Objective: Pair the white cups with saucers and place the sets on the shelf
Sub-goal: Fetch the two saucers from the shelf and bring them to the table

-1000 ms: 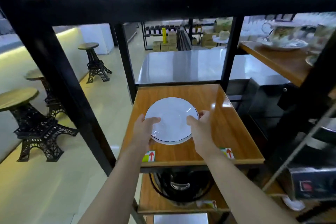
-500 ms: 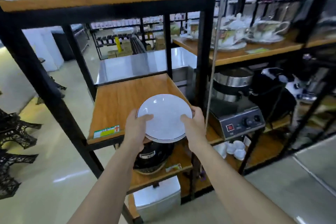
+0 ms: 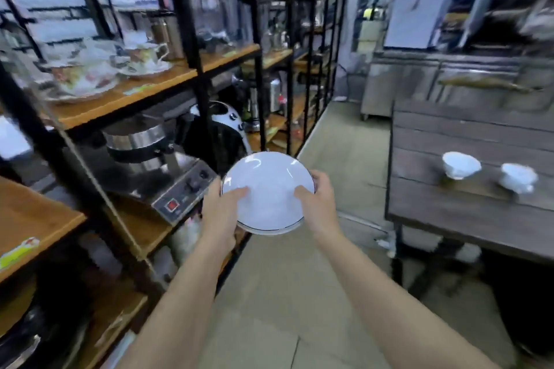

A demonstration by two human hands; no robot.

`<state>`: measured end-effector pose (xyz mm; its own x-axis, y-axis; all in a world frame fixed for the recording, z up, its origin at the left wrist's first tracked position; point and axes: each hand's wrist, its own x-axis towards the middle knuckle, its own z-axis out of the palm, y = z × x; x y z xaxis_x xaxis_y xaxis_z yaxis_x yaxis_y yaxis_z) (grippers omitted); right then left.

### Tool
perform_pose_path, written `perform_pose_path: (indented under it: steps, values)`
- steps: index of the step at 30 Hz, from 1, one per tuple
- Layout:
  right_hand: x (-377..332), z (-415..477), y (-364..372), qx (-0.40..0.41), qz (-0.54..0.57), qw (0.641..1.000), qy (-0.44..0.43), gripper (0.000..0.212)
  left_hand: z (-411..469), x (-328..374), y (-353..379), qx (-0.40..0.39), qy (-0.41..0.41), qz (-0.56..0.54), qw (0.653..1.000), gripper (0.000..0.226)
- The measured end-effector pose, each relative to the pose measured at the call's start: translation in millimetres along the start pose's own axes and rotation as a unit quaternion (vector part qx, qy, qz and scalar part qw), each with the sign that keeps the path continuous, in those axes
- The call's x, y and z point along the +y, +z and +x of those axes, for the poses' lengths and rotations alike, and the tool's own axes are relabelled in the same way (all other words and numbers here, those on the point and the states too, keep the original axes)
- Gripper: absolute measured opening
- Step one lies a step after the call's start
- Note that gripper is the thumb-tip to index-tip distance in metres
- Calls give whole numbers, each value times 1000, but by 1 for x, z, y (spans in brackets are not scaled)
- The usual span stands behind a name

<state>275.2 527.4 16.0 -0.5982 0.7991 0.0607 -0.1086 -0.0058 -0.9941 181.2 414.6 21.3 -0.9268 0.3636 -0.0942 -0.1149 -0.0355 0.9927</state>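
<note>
One white saucer [image 3: 267,192], with two hands on it: left hand [image 3: 220,213] and right hand [image 3: 317,204]. Two white cups stand on the one dark table [image 3: 467,210]: a near cup [image 3: 461,165] and a far cup [image 3: 518,177]. One patterned cup [image 3: 147,54] is countable on the shelves (the rest there is too blurred to number).

saucer [image 3: 267,192] lifted off wooden shelf [image 3: 36,219], carried right; table [image 3: 467,204] with two cups [image 3: 461,165] now visible.
</note>
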Motion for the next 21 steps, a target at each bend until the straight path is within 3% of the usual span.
perform_pose_path:
  steps: [7,12,17,21]
  values:
    - [6,45,-190,169,-25,985,-5,31,-15,-46,202,-171,-91,-12,981,16]
    - [21,77,-319,260,-55,964,8,32,-33,-76,341,-239,-130,23,962,15]
    - [44,106,-414,299,-93,949,33,32,-43,-109,442,-291,-166,63,940,10]
    - [64,116,-443,286,-136,945,76,32,-38,-128,470,-294,-183,93,933,9]
